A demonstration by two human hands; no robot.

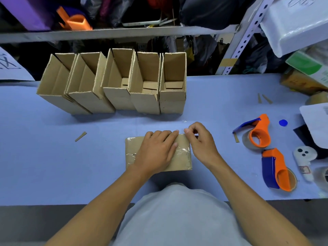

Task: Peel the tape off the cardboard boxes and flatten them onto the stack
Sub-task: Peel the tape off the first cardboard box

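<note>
Head: left hand [156, 150] flat on box [182, 157]; right hand [198, 139] pinches tape [184, 121].

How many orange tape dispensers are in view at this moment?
3: one tape dispenser right of the hands, another nearer the table's front edge, a third on the upper left shelf. Clutter may hide more.

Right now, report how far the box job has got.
Done: no flattened stack shows. In hand: the left hand presses the taped box flat-fingered while the right hand pinches the tape at its far edge. Left: five open boxes standing behind.
</note>
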